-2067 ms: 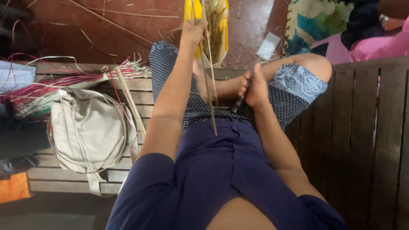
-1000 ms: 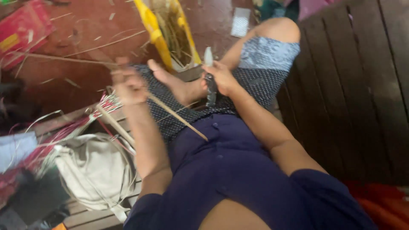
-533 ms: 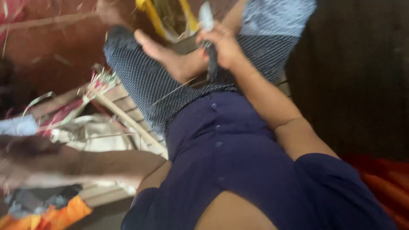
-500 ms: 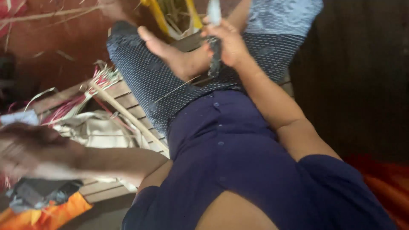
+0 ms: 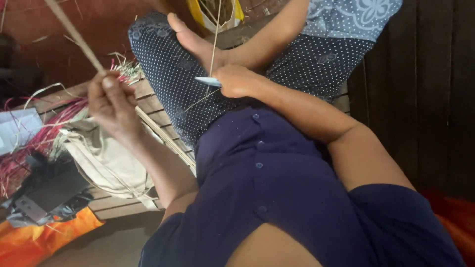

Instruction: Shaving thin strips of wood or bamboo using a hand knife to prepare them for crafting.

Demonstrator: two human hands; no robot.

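I sit cross-legged on a wooden slat bench in a dark blue shirt and dotted trousers. My left hand is raised at the left, its fingers pinched on a long pale reed strip that runs up and off the top left. My right hand rests on my knee by my bare foot, closed on a small knife with a pale blade pointing left. A thin reed strand rises from that hand toward the top.
A beige cloth bag lies on the bench at my left. Pink and pale reed strips are piled beyond it. An orange cloth and a dark object lie at the lower left. A yellow container stands on the red floor ahead.
My left hand swung down to the left, then came back up pinching the long reed strip. My right hand stayed on the knee, and the knife blade turned from upright to pointing left.
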